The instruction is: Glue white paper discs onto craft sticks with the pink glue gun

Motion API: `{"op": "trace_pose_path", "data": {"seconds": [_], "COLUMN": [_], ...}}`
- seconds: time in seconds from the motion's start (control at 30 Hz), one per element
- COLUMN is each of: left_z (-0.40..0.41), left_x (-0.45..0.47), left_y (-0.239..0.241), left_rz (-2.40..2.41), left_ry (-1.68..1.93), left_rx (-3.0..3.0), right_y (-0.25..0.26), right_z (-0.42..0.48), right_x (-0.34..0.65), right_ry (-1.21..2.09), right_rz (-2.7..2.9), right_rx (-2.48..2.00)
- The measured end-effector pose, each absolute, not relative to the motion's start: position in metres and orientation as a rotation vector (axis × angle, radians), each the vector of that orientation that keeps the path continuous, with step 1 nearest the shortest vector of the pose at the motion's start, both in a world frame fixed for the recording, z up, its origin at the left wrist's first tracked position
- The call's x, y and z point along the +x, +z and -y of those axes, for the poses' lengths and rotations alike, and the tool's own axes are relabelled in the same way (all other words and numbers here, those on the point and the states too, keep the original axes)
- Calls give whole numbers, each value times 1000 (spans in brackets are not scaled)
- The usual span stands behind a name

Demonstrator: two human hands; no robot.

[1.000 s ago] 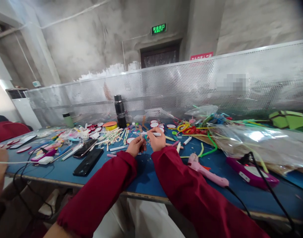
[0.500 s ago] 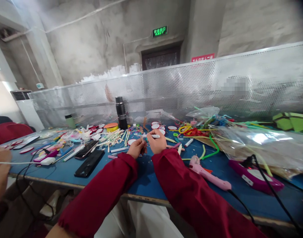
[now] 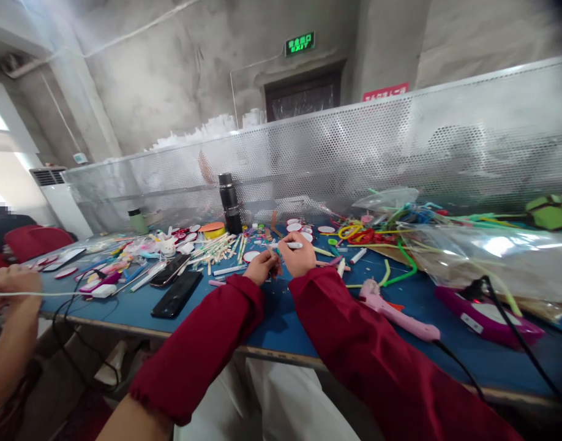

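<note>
Both my hands meet over the blue table (image 3: 281,331), in dark red sleeves. My right hand (image 3: 299,256) is closed around a white marker (image 3: 291,245) that points left. My left hand (image 3: 262,267) is pinched shut on a small piece that I cannot make out, right against the marker's tip. A pink glue gun (image 3: 391,309) lies just right of my right forearm, its black cord trailing off the table edge.
Two black phones (image 3: 176,288) lie left of my arms. A black flask (image 3: 229,203) stands at the back before a perforated metal screen (image 3: 400,147). Sticks, round discs and coloured pipe cleaners (image 3: 382,236) litter the table. Another person's hand (image 3: 15,280) holds a thin stick at far left.
The view has shifted a little right and down. My hands stay together at the same spot, and the other person's hand at left has come further into view.
</note>
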State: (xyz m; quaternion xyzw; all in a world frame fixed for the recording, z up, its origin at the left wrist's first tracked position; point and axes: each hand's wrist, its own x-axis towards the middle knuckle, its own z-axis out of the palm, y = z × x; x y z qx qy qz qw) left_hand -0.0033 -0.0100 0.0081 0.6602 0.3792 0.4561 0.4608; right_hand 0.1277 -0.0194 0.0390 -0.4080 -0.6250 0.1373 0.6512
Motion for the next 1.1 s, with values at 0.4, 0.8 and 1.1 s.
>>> {"op": "trace_pose_path", "data": {"seconds": [0.4, 0.8, 1.1], "left_z": [11, 8, 8], "left_x": [-1, -2, -3], "left_y": [8, 6, 7], "left_rz": [-953, -945, -912], "left_ry": [1102, 1097, 1109], "left_rx": [1594, 1511, 1539], "right_y": [33, 39, 37], "right_z": [11, 13, 9], "right_x": [131, 134, 134], "right_ry": [295, 341, 394], "right_rz": [1414, 1332, 1299], "right_rx": [-901, -914, -925]}}
